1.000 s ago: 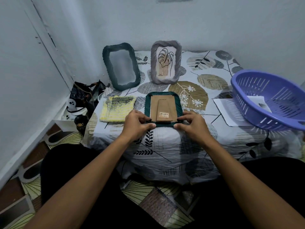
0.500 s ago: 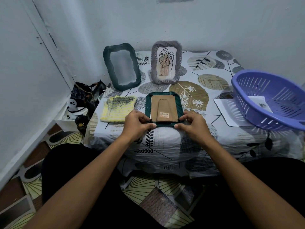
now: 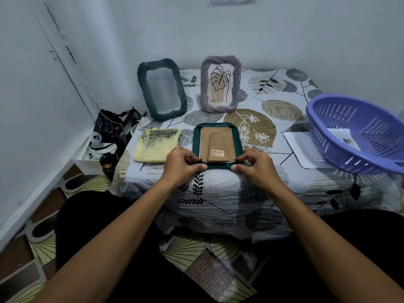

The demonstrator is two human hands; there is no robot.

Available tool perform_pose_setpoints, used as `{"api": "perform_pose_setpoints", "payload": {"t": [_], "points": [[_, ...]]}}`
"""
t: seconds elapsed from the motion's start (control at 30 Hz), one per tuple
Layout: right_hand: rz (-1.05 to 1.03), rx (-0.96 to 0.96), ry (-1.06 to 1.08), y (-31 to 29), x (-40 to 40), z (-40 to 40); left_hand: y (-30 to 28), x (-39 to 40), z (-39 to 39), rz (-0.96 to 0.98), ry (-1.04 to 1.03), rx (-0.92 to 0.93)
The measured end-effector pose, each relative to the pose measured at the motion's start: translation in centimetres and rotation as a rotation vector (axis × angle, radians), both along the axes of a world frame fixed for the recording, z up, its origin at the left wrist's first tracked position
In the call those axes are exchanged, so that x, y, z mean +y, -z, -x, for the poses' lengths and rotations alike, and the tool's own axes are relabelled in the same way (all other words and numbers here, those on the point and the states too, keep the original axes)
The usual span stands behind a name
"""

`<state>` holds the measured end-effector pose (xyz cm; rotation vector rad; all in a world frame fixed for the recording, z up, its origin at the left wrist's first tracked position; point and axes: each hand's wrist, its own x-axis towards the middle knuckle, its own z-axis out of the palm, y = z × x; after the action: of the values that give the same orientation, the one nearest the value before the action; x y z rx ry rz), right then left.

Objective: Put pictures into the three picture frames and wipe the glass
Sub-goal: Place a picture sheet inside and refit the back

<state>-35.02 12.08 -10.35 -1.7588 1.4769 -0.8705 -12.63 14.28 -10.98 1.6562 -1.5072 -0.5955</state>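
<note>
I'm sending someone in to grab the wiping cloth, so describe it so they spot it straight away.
On the leaf-print covered table, look at the near left corner. The cloth lies flat beside the face-down green frame, left of the left hand. It alone is fuzzy and yellow, with a dark smudge.

A leaf-patterned cloth (image 3: 273, 110) covers the low table. At the right a purple slotted basket (image 3: 358, 132) sits tilted, part of it over a white sheet (image 3: 299, 147); a small printed card (image 3: 345, 136) lies inside the basket. On the floor at the far left, in the corner by the wall, are a dark bag (image 3: 113, 125), a white ghost figure (image 3: 97, 138) and a small black bottle (image 3: 107, 164). A patterned mat (image 3: 196, 252) covers the near floor.
</note>
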Motion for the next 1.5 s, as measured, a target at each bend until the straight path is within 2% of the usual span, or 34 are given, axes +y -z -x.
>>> {"api": "perform_pose_setpoints", "payload": {"t": [0.83, 1.07, 1.2, 1.4, 1.5], "points": [[0.018, 0.023, -0.013, -0.2, 0.3, 0.1, -0.1, 0.3, 0.2, 0.019, 0.000, -0.033], [-0.011, -0.026, -0.020, -1.2, -0.3, 0.4, -1.5, -0.1, -0.3, 0.034, 0.030, -0.145], [-0.019, -0.026, 0.000, -1.9, -2.6, 0.3, -2.1, -1.5, -0.8, 0.023, 0.123, -0.203], [-0.036, 0.104, -0.017, -2.6, -6.0, -0.2, -4.0, -4.6, -1.7, -0.036, 0.346, -0.294], [-0.015, 0.163, -0.037, -2.9, -7.3, -0.6, -4.1, -6.1, -2.3, -0.049, 0.354, -0.276]]}}
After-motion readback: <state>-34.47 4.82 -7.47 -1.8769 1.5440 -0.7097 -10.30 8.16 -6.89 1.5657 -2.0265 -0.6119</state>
